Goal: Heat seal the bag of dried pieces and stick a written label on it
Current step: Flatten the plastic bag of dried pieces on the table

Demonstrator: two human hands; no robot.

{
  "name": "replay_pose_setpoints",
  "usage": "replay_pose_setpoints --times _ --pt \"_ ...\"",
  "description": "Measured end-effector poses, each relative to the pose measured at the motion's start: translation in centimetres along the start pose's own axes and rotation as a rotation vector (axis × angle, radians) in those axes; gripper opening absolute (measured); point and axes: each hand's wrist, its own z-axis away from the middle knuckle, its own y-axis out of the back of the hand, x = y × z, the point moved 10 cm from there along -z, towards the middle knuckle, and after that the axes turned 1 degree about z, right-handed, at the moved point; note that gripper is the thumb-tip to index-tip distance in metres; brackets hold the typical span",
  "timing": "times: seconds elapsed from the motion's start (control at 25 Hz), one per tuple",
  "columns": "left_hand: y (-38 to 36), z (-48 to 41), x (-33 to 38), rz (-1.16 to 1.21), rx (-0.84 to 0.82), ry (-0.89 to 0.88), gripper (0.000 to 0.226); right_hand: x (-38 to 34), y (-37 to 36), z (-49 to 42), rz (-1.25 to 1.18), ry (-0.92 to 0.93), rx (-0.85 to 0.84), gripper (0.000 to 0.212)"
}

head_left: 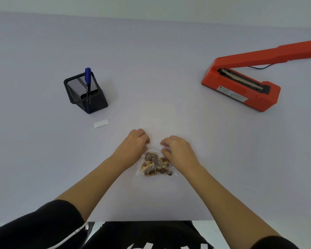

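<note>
Here we are at the near edge of the bench [43, 159], dead centre, and the clear bag [153, 148] is lying flat with the dried pieces [155, 165] bunched in its near end. The brown and tan chunks are all inside the film, and none has spilled. The rest of the bag seems to run away toward the far edge as a faint pale sheet, though how far is hard to make out.

The left hand [133, 143] and right hand [178, 150] are both down on it just beyond the pieces, fingers curled onto the film and gripping it, with a small gap between them. I'd call this the opening step: taking hold of the bag, perhaps flattening its neck, with no seal made yet.

Over toward the far right corner sits the red sealer [241, 87], its arm [267, 53] raised and the heating strip bare. So the next move looks like a carry to the right, laying the empty neck flat across that strip with the pieces kept clear, then pressing the arm down.

On the left side stands a black mesh pen holder [90, 97] with one blue pen [87, 78] upright inside. Just on its near side lies a blank white label [101, 123], untouched.
</note>
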Motion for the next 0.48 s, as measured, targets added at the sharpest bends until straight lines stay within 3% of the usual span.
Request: replay_pose_setpoints --times 0.16,0.32,0.48 --pt "0.7 -0.7 -0.2 0.025 -0.067 0.023 0.052 -0.1 -0.1 -0.7 0.022 0.028 -0.049 0.041" --pt "1.1 -1.5 0.2 -0.08 -0.119 -0.021 0.07 -0.3 0.4 -1.7 0.078 0.044 -0.104 0.064" --pt "1.4 -3.0 0.0 -0.177 -0.153 -0.042 0.09 -0.8 1.3 -3.8 0.261 0.057 -0.15 0.093"
